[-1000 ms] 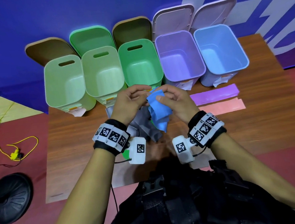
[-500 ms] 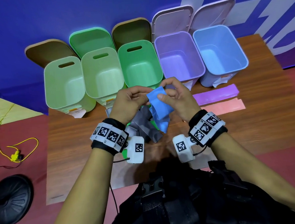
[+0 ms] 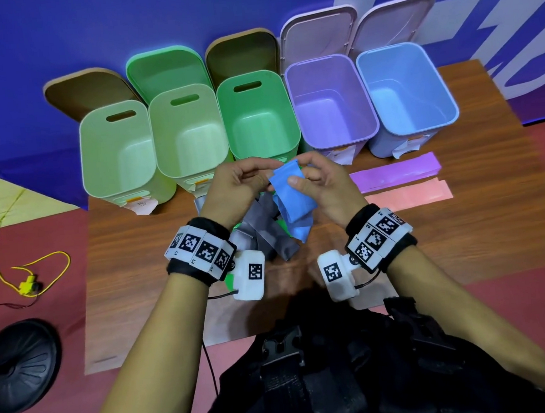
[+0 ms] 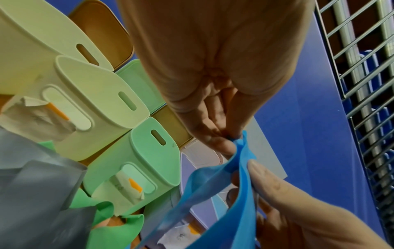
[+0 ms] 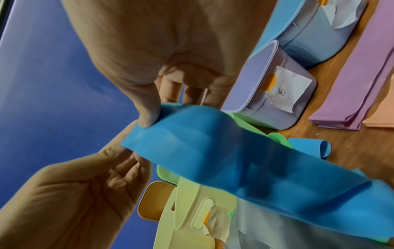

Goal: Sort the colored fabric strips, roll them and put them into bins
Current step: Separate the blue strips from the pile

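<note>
Both hands hold a blue strip [image 3: 292, 201] above the table, in front of the bins. My left hand [image 3: 240, 189] pinches its upper left corner, seen close up in the left wrist view at the blue strip [image 4: 241, 170]. My right hand [image 3: 318, 183] grips the upper edge, thumb on the strip's face [image 5: 192, 148]. The rest of the strip hangs down onto a grey strip [image 3: 266, 233] and a green strip [image 4: 119, 230]. A purple strip [image 3: 395, 173] and a pink strip [image 3: 410, 195] lie flat to the right.
Five open bins stand in a row at the table's back: two pale green bins [image 3: 117, 153], a green bin [image 3: 260, 116], a purple bin [image 3: 331, 100] and a light blue bin [image 3: 408, 84]. A black round base [image 3: 19, 363] and a yellow cord [image 3: 29, 284] lie on the floor at left.
The hands have shifted their hold along the blue strip's top end, working it between the fingers. The strip's hanging part has moved slightly.
</note>
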A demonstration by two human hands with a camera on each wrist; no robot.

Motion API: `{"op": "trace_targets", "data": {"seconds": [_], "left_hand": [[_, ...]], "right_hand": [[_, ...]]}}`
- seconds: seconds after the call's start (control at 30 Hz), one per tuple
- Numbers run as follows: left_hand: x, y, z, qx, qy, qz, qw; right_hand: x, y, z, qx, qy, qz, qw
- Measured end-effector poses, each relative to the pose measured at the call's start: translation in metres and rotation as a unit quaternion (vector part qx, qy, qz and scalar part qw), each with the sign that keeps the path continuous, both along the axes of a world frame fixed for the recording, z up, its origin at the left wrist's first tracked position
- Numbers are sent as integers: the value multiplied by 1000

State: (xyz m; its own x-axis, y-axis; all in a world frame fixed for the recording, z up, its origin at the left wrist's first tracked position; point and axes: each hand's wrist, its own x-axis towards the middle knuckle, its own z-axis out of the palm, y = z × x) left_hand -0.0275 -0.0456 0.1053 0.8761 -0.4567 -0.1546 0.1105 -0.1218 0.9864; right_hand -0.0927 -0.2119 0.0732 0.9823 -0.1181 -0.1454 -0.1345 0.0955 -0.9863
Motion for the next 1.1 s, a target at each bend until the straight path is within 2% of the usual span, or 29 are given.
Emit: {"op": "trace_targets", "data": {"seconds": [0.73, 1.1], "left_hand": [[-2, 4, 0, 11, -9, 9, 1000], [1, 3, -3, 11, -27, -2, 1000]], "right_hand": [[1, 6, -1, -78, -7, -24, 997], [2, 5, 0, -72, -2, -35, 997]]}}
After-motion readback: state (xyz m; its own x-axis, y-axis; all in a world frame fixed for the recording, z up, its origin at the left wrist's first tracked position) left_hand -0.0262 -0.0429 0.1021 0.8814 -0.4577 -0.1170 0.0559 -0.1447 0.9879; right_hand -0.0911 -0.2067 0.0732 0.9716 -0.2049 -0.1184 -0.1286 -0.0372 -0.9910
